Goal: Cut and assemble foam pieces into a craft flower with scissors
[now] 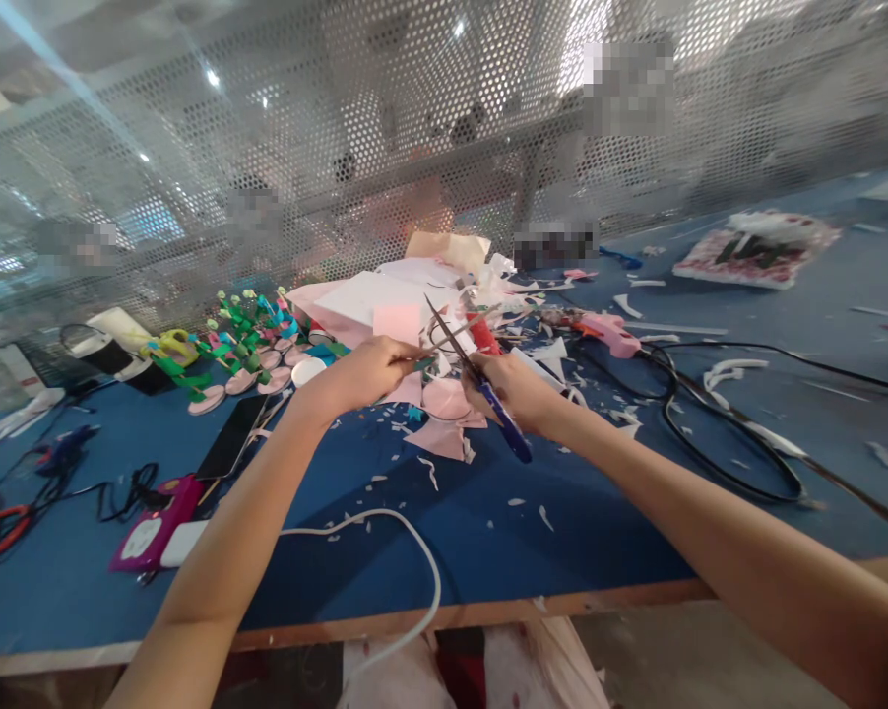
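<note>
My right hand (pixel 514 392) is closed around a pair of scissors (pixel 504 421) with dark blue handles. One dark blade points up and to the left, above the paper scraps. Close by on the left, my left hand (pixel 385 372) pinches something thin at its fingertips, too small and blurred to name. A thin strip-like shape crosses the blade between both hands; whether it is the second blade or a strip of material, I cannot tell. Below the hands lie a pink paper disc (pixel 445 399) and a pink paper scrap (pixel 438 440).
White and pink sheets (pixel 370 300) pile against the perforated metal screen (pixel 385 128). Small green craft plants on pink bases (pixel 241 382) and a black phone (pixel 231 436) are left. A pink glue gun (pixel 612 335) with a looping black cable (pixel 669 418) lies right. White cable (pixel 418 542) crosses the front edge.
</note>
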Tool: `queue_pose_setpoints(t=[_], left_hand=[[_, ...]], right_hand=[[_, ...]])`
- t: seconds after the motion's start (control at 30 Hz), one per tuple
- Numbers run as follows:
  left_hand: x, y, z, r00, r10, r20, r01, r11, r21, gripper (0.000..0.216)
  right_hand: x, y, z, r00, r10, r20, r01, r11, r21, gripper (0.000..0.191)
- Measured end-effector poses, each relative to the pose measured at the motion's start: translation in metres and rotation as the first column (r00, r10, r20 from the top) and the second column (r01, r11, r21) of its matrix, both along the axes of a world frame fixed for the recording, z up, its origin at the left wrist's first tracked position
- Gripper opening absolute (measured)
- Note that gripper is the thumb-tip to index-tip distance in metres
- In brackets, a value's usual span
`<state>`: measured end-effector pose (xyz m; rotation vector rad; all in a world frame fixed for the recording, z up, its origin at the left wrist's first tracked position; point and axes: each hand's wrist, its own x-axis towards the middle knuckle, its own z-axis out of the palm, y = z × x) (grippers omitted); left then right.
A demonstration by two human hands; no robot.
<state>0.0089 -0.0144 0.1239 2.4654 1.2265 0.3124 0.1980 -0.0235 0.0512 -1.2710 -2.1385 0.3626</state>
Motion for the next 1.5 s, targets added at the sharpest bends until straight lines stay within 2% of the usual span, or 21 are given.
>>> queue_pose_setpoints(t=[0.1, 0.37, 0.6, 0.87, 1.13, 1.33, 1.5], left_hand=[[-0.003, 0.001, 0.002, 1.0, 0.018, 0.007, -0.018, 1.0, 0.025, 0.035], [0.0, 0.003, -0.002, 1.0, 0.007, -0.023, -0.008, 1.0, -0.015, 0.037], [-0.002, -0.002, 0.004, 1.0, 0.02, -0.02, -0.019, 0.998, 0.054, 0.032], [0.003, -0.003, 0.0, 1.0, -0.008, 0.001, 0.008, 1.0, -0.009, 0.033], [-0.001, -0.006, 0.006, 1.0, 0.013, -0.015, -0.012, 0.999, 0.03, 0.031], [0.006, -0.01, 0.005, 1.0, 0.008, -0.002, -0.008, 1.0, -0.009, 0.032], [0.008, -0.011, 0.002, 1.0, -0.029, 0.005, 0.03, 0.999, -0.045, 0.033]], right_hand=[[-0.001, 0.004, -0.003, 1.0, -0.005, 0.029, 0.004, 0.999, 0.037, 0.017], [-0.003, -0.005, 0.006, 0.996, 0.002, -0.094, -0.008, 0.997, -0.073, 0.032], [0.0, 0.007, -0.007, 0.997, 0.006, -0.072, -0.002, 0.998, 0.057, 0.032], [0.0, -0.004, 0.004, 0.993, 0.001, -0.119, -0.016, 0.992, -0.123, 0.037], [0.002, 0.005, -0.004, 0.999, -0.018, -0.048, 0.019, 1.0, 0.017, 0.032], [0.002, 0.0, 0.001, 0.999, -0.041, -0.013, 0.04, 0.997, -0.059, 0.034], [0.002, -0.003, 0.005, 0.999, -0.011, -0.04, 0.009, 0.998, -0.067, 0.037]])
